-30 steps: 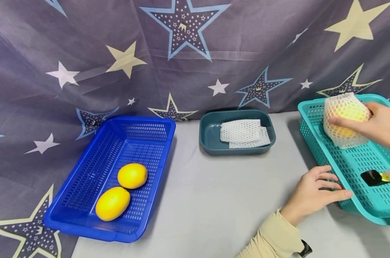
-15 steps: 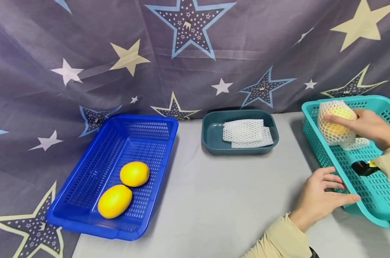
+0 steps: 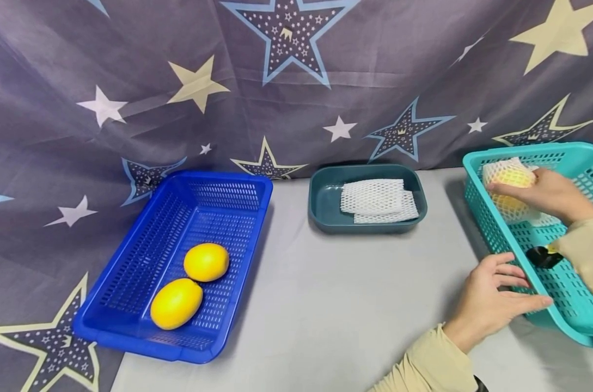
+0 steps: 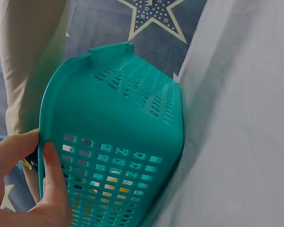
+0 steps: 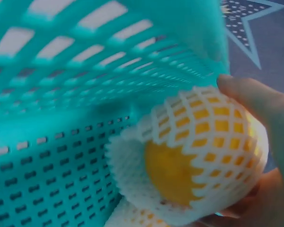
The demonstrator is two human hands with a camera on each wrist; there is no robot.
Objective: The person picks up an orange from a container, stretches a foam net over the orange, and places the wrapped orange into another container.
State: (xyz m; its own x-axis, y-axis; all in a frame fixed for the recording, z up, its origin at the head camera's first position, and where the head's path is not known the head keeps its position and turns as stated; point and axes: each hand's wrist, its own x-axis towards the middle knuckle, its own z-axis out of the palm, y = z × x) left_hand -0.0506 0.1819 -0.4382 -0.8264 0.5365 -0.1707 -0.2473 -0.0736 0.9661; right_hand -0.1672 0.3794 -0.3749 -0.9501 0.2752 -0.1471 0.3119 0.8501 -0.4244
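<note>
My right hand (image 3: 553,190) holds a yellow oval fruit in a white foam net sleeve (image 3: 509,188) at the far left part of a teal slotted basket (image 3: 531,267). In the right wrist view the sleeve's open end shows bare yellow skin on the fruit (image 5: 168,170). Below it, part of another netted fruit (image 5: 137,217) shows inside the basket. My left hand (image 3: 489,302) pinches the basket's near left rim, thumb over the edge and fingers against the outer wall, as the left wrist view of the rim (image 4: 43,113) confirms.
A blue slotted basket (image 3: 129,250) on the left holds two bare yellow fruits (image 3: 176,304). At the back middle, a dark teal tray (image 3: 325,209) contains folded white foam nets (image 3: 374,197). A starry curtain (image 3: 276,109) hangs behind the grey-white table (image 3: 325,305).
My right hand has moved left and lower into the teal basket with the netted fruit. My left hand stays at the rim. The head view has shifted slightly.
</note>
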